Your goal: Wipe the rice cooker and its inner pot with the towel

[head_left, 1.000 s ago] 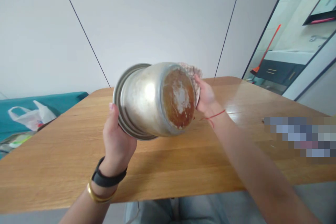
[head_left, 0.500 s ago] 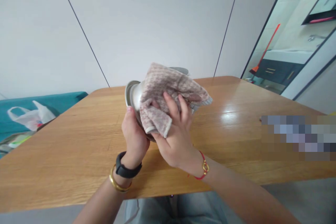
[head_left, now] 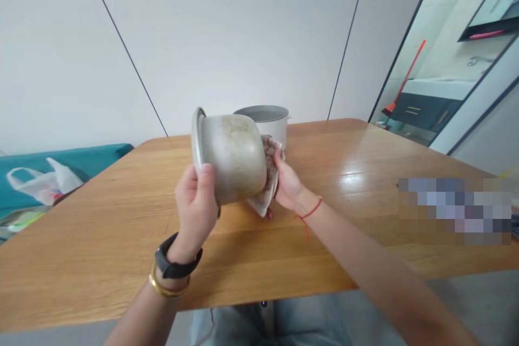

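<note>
My left hand (head_left: 197,203) grips the rim of a dull metal inner pot (head_left: 229,154), held on its side above the wooden table (head_left: 121,216), its base turned to the right. My right hand (head_left: 287,184) presses a pink-and-white checked cloth (head_left: 268,181) flat against the pot's base, fingers closed on the cloth. Behind the pot, a grey rice cooker body (head_left: 265,119) stands on the table, partly hidden.
A white plastic bag (head_left: 44,184) lies on a teal surface at the far left. At the right is a blurred patch (head_left: 454,211) on the table. Beyond it a doorway shows a red broom (head_left: 403,84) and a dark cabinet.
The pot's stained base first faced me; then the cloth covered the pot's near side. Now the pot lies sideways, lower, with the cloth moved to its base on the right.
</note>
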Motion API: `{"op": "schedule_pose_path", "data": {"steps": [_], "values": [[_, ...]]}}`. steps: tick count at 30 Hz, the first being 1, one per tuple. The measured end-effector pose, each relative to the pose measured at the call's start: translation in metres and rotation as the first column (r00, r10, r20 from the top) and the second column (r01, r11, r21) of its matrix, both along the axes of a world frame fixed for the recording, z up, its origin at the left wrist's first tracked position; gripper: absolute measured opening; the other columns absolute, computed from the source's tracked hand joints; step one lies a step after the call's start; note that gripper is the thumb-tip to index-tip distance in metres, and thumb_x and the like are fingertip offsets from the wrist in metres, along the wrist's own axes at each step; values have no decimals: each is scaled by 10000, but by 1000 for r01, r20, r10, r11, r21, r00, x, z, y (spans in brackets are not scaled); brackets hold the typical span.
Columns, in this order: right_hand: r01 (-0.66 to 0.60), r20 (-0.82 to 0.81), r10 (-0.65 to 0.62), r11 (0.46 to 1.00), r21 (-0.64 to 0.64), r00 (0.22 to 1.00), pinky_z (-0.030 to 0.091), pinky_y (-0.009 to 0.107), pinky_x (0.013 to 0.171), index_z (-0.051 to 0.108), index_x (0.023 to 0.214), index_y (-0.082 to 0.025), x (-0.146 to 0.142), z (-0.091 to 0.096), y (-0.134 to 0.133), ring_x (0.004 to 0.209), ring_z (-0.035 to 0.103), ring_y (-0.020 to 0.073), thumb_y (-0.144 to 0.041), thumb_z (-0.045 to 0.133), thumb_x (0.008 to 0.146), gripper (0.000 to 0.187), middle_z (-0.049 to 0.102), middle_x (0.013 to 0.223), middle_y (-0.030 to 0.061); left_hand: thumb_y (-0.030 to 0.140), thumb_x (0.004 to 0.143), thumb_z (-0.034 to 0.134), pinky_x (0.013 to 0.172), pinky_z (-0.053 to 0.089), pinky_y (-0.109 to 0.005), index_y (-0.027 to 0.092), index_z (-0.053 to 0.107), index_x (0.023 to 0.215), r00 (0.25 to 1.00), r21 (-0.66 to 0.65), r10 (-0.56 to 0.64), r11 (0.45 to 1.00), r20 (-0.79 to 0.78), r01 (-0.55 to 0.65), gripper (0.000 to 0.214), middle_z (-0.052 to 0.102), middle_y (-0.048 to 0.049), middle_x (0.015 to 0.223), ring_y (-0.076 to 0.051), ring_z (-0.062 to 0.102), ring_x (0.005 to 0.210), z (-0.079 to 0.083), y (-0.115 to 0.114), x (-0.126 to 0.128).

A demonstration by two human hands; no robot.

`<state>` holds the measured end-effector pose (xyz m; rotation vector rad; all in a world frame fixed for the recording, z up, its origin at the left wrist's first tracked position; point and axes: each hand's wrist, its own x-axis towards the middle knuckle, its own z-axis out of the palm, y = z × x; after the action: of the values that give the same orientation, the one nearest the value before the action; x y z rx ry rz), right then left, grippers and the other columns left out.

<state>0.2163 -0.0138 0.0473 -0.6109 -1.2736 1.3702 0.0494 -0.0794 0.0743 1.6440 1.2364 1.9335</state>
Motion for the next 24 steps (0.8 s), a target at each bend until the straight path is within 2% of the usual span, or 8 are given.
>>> {"op": "schedule_pose_path", "data": {"steps": [2,4,9,13,17,20,22,24], "values": [[-244,-178,199,928,-282,964,573,498,919,655,1176,-235,-4,-18,-14,1073,702,239,-633,158,1009,658,767,1075,79,530,870,661,501,269,-262,213,538,679,910,71,49,997,-411,-21,390,488,19,543,-135,420,499,-3,3,0],[-320,-340,171,831,-454,925,589,460,890,665,1050,-234,-5,-25,-25,962,724,216,-546,168,1035,587,773,993,57,498,862,683,497,191,-274,210,527,680,709,117,51,992,-703,44,375,477,17,515,-132,382,469,-7,4,1],[-241,-392,16,812,-532,920,602,396,857,643,921,-229,15,-23,-31,870,730,192,-426,275,1040,434,769,934,47,271,949,552,507,184,-290,207,584,759,344,304,215,925,-914,230,203,573,-13,568,-148,435,506,-9,-1,-6],[-266,-191,188,750,-606,963,613,413,750,636,1033,-179,46,-29,-18,842,737,217,-433,370,1019,368,760,933,91,123,938,476,503,193,-295,213,594,773,241,291,227,915,-944,278,222,586,-4,579,-145,451,518,-6,-3,-18],[-82,92,197,726,-683,976,593,366,707,625,1004,-160,68,-45,-6,742,717,201,-381,453,997,281,743,858,87,127,910,523,497,193,-291,213,582,788,225,261,209,936,-952,235,161,577,13,583,-136,462,510,-11,1,-25],[202,481,125,796,-571,868,562,346,708,626,892,-164,86,-53,-1,720,687,215,-386,520,969,258,707,758,77,85,920,496,494,234,-290,199,548,768,212,339,297,919,-931,200,197,548,31,559,-131,458,486,-16,1,-28],[438,711,-125,856,-275,692,527,311,667,612,845,-174,99,-50,0,698,657,211,-460,603,919,295,680,727,69,69,945,468,496,269,-299,193,548,775,159,399,371,889,-915,222,225,542,37,561,-133,468,488,-16,0,-27],[516,675,-345,854,-61,652,482,273,588,608,881,-189,110,-37,-1,653,619,185,-573,570,909,387,666,738,60,77,969,450,495,293,-309,190,566,806,117,450,435,845,-893,288,230,547,39,573,-139,475,500,-11,0,-24]]}}
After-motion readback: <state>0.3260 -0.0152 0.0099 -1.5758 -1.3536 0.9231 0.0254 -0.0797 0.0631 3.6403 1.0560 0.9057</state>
